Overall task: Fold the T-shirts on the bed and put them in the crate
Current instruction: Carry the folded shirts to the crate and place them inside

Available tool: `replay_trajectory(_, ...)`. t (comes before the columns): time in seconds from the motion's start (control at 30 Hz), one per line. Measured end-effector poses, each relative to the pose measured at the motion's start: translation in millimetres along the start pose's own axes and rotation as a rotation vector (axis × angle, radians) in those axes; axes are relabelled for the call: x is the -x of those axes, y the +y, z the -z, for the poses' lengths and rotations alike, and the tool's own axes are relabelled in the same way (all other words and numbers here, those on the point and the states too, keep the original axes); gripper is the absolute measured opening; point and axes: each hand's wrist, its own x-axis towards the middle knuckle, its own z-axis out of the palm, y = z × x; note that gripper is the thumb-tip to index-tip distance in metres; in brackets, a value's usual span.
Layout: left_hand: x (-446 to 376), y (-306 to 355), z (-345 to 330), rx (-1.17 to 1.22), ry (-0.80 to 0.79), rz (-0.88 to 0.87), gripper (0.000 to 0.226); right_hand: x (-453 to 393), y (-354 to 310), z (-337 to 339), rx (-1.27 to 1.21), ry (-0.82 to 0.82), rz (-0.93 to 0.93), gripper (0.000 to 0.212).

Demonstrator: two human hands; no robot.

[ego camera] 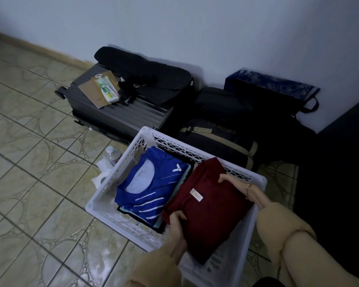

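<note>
T-shirts going into the crate (104,195) right now. Maroon shirt (207,208), folded into a neat block, held over the right half of the crate and tilted, far edge riding on the back rim, near corner dipping low toward the bottom. Left hand (177,221) curled round the near left edge of the fold, thumb on top, fingers tucked underneath. Right hand (239,188) gripping the far right edge, fingertips hooked over the top of the cloth. Not yet let go, not yet lying flat.

Just to the left of the left hand, already stowed: blue shirt (151,187) with white stripes, folded, collar up, sitting on top of a small pile. Edges of at least a couple more folded pieces peeking out beneath it, a pale one and a dark one; exact count impossible to tell from here. So one stack built, and a second stack apparently being started beside it.

Beyond both hands, past the far rim: grey suitcase (120,114) lying flat on the tiled floor (29,141), dark bags piled against the wall. Water bottle (113,155) standing just off the crate's left wall.

Bed out of view entirely, so no way of judging how many shirts are left to fold. Best guess: well into the job, several done, this one a moment from being set down, remainder unknown.
</note>
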Motion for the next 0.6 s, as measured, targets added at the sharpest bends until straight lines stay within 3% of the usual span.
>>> replay_trajectory(0.17,28.4,27.5,0.0,0.006,-0.115,-0.070,0.009,43.0,-21.6,12.3,-0.096,-0.046,-0.014,0.043)
replay_trajectory(0.33,93.9,69.0,-13.3,-0.065,-0.167,-0.104,0.008,116.6,-69.7,27.0,-0.121,-0.060,0.018,0.085)
replay_trajectory(0.6,232.0,158.7,-39.9,-0.234,-0.288,-0.265,0.009,260.0,-159.9,46.7,-0.181,0.050,0.195,0.055)
